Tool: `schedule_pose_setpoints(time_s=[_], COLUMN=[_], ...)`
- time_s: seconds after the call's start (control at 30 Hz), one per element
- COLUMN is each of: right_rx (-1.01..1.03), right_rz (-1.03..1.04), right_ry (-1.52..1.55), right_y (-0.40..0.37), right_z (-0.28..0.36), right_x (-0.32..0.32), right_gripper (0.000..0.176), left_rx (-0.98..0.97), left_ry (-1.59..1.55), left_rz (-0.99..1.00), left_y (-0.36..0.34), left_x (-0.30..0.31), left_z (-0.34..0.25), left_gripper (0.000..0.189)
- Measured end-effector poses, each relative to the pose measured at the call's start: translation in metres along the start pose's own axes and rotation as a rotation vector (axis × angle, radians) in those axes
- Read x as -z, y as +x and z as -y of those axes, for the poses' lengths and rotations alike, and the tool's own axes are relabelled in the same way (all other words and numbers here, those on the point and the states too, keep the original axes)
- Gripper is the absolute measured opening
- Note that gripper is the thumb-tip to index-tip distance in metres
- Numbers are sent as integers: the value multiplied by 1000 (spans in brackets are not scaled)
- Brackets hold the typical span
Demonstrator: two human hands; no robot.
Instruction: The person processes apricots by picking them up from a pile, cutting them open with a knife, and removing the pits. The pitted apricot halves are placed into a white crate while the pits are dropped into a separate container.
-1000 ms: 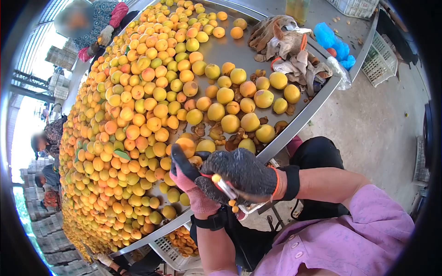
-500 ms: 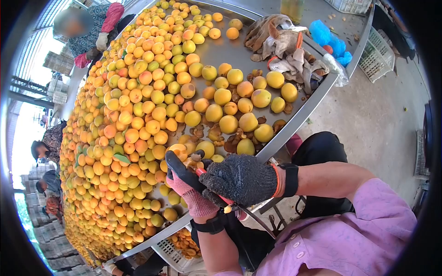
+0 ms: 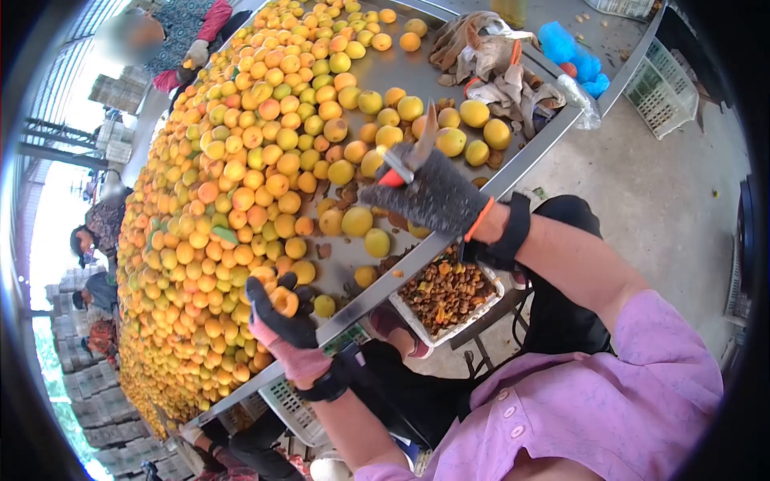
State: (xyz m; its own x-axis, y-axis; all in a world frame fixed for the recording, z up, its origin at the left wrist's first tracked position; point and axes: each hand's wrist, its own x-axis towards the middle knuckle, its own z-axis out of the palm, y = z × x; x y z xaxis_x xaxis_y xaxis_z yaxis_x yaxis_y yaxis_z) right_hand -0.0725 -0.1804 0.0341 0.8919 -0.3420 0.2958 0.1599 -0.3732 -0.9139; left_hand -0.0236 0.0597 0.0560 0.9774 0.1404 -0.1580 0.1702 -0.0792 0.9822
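Observation:
My left hand (image 3: 290,330), in a pink glove with a dark palm, is closed around a cut apricot (image 3: 284,301) whose hollow inner side faces up. It is at the table's near edge, beside the heap of apricots (image 3: 233,192). My right hand (image 3: 437,192), in a dark grey glove, grips a knife (image 3: 393,177) by its red handle. The curved blade points up and away over several loose apricots. My right fingers partly hide the handle.
The metal table's raised rim (image 3: 385,284) runs in front of me. Below it stand a white crate (image 3: 433,341) of pits and scraps and another crate (image 3: 293,409). Rags (image 3: 481,60) and a blue plastic bag (image 3: 569,56) lie at the far right. Other people are at the left.
My hands were together over the fruit and have parted. The left moved toward the lower left with the cut apricot; the right rose away with the knife. The pit crate has come into view.

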Motion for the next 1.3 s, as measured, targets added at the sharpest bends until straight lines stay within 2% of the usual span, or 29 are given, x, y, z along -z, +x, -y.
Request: schedule_pose_setpoints(time_s=[0.03,0.07,0.1,0.17,0.2,0.23,0.27,0.3,0.37,0.4,0.43,0.5,0.53,0.57,0.63,0.7,0.73,0.83,0.9,0.93,1.0,1.1,1.17,1.2,1.23,1.3], right_rx=[31,61,-32,172,198,216,316,262,176,174,243,306,273,238,197,85,80,337,258,219,159,157,210,200,189,193], right_rz=[-51,-99,-50,-194,-210,-227,-273,-243,-221,-216,-198,-190,-206,-225,-222,-104,-116,-199,-155,-110,-54,-132,-177,-194,-208,-137], right_ry=[6,12,104,67,153,244,-45,-46,-85,-77,-137,-197,-160,-127,-103,-85,-97,-368,-429,-422,-394,-352,-321,-315,-308,-292], right_y=[1,2,4,5,3,1,0,-3,-10,-11,-10,-11,-11,-10,-9,-8,-8,-4,-2,-1,1,10,14,14,15,10], right_z=[-4,-6,-6,-10,-8,-5,-12,-6,5,2,-1,-3,-1,-1,0,1,0,-5,-4,-5,-5,-16,-13,-9,-6,-1], right_x=[1,4,8,13,16,17,21,25,28,28,29,27,26,27,28,29,29,31,35,38,44,40,41,42,42,42], right_gripper=[31,33,34,32,29,27,25,26,27,27,26,25,24,23,24,27,27,24,23,23,24,27,28,27,27,28], left_rx=[-27,-45,-63,-536,-14,13,-28,-73,131,142,62,29,65,-156,-220,-348,-387,-589,-487,-420,-437,-376,-362,-622,-627,113], left_ry=[17,35,52,672,221,142,243,338,211,226,268,1236,1205,1141,411,448,612,1259,1613,1696,1703,1727,1600,1480,1479,308], left_rz=[-60,-34,-11,-28,-102,-95,-98,-98,-209,-278,-212,-630,-624,-556,-265,-31,97,382,533,619,628,650,493,404,400,442], left_y=[-17,-20,-24,-49,-56,-61,-68,-72,-86,-78,-70,-28,-49,-40,-13,1,6,23,36,45,65,74,71,77,64,17], left_x=[7,29,54,93,112,139,167,189,201,222,242,314,232,220,175,107,70,-27,-71,-83,-88,-97,-90,-72,-70,-67], left_z=[-14,-15,-15,-11,-15,-3,13,23,31,56,80,148,75,67,50,25,12,-5,0,5,19,12,6,17,1,-45], left_gripper=[47,48,49,50,51,49,48,47,44,44,57,75,90,81,68,59,59,68,75,77,77,76,72,61,61,49])
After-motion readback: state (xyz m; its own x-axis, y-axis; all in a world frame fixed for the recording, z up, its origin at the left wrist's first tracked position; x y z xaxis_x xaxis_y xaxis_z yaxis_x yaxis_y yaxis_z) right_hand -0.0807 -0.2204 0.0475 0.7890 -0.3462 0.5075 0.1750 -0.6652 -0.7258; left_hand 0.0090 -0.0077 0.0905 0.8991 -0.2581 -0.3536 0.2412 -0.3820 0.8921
